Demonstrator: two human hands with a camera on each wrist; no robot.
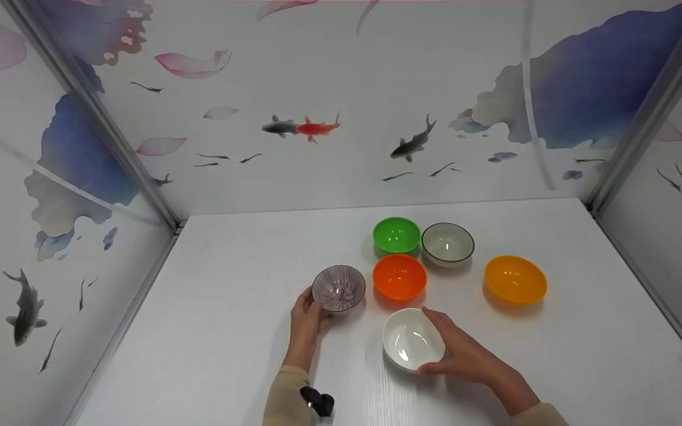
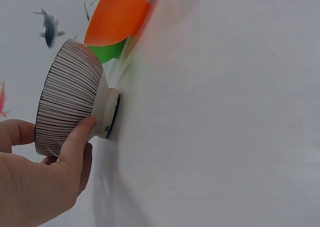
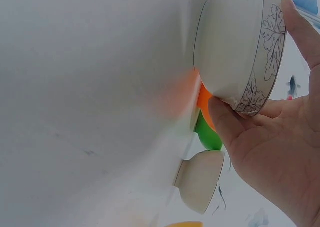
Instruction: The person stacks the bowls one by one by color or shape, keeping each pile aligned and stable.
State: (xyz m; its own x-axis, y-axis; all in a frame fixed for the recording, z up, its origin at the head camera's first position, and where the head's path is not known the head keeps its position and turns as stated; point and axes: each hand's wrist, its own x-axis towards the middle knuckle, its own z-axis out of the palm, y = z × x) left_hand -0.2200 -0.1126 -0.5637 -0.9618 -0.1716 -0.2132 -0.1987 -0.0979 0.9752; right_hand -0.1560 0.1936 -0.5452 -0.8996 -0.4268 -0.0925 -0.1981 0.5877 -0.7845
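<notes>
My left hand [image 1: 307, 322] grips a striped bowl [image 1: 339, 289] at its near left side. In the left wrist view the thumb lies on the outer wall of this bowl [image 2: 70, 97], just above its foot, with fingers at the rim. On the right, my right hand [image 1: 465, 349] holds a white bowl [image 1: 413, 340] by its right side, thumb and fingers spread around the wall. Dark leaf drawings run below the rim of that white bowl [image 3: 235, 47] in the right wrist view. An orange bowl [image 1: 399, 277] stands just beyond and between the two held bowls.
Behind the orange bowl are a green bowl [image 1: 396, 235] and a grey-white bowl with a dark rim [image 1: 447, 244]. A yellow-orange bowl [image 1: 515, 280] stands apart at the right. Printed panels enclose the white table [image 1: 228, 266] at the back and sides.
</notes>
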